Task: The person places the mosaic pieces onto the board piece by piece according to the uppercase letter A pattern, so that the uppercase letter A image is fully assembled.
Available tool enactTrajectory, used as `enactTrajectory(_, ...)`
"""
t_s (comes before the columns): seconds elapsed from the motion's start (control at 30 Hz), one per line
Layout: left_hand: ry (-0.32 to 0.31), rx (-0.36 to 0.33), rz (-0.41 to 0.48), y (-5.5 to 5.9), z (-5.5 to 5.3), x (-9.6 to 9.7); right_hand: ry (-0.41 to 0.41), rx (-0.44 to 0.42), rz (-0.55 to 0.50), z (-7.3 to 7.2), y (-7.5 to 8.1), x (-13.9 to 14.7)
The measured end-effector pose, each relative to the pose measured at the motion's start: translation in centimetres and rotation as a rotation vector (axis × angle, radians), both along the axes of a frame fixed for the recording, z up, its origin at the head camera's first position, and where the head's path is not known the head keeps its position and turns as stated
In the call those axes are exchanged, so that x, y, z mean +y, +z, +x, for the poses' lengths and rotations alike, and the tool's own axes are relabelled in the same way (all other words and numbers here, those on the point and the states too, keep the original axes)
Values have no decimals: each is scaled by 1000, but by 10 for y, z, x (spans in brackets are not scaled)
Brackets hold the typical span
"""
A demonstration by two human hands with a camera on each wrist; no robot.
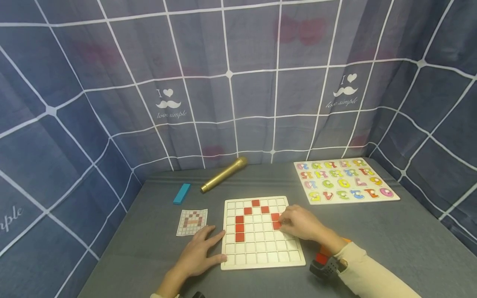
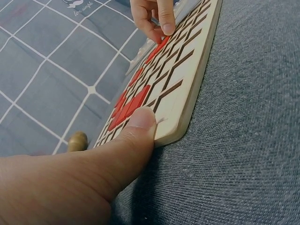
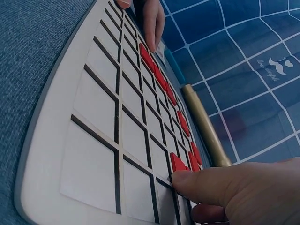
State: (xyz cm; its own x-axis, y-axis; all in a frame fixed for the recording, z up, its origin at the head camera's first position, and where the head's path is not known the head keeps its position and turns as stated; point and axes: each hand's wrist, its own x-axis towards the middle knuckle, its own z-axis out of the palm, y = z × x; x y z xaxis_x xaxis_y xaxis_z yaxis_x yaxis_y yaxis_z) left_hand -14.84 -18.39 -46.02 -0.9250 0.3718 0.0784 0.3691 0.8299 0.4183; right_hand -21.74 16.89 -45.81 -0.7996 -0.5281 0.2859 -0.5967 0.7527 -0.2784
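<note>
A pale wooden grid board (image 1: 257, 248) lies on the table, with several red square tiles (image 1: 239, 227) set in its cells. My right hand (image 1: 299, 222) is over the board's right side, fingers bent, its thumb and fingertips at a red tile (image 3: 177, 162) low in the grid; the fingers partly hide that tile. My left hand (image 1: 201, 254) lies spread at the board's left edge. Its thumb (image 2: 143, 119) rests on the board's near corner in the left wrist view. Beside the left fingertips is a small card (image 1: 191, 222) printed with a coloured grid pattern.
A gold microphone-shaped object (image 1: 223, 174) and a blue bar (image 1: 181, 193) lie behind the board. At the back right is a number puzzle board (image 1: 346, 181). Orange and red pieces (image 1: 322, 257) sit partly hidden under the right wrist. A checked curtain (image 1: 253, 95) surrounds the table.
</note>
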Motion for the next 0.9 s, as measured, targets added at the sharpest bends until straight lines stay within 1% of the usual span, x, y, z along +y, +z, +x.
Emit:
enactTrajectory(0.13,-3,3,3,0,-1,0,-14,3,-21,1,-1,7)
enactTrajectory(0.23,-6,1,5,0,-1,0,-44,17,-44,5,2,20)
enactTrajectory(0.33,-9,-3,1,1,0,0,-86,26,-60,15,6,40)
enactTrajectory(0.43,-9,-8,-2,2,0,0,-116,46,-71,28,10,63)
enactTrajectory(0.47,-7,-10,-2,1,-1,0,-112,56,-73,32,11,70)
enactTrajectory(0.57,-4,-13,-1,1,-2,0,-65,69,-47,45,12,93)
enactTrajectory(0.67,-3,-10,1,1,-2,0,15,78,13,59,10,107)
enactTrajectory(0.77,0,-4,2,0,-2,0,81,76,61,71,7,110)
enactTrajectory(0.9,-4,0,-2,-1,-3,0,135,67,54,80,2,105)
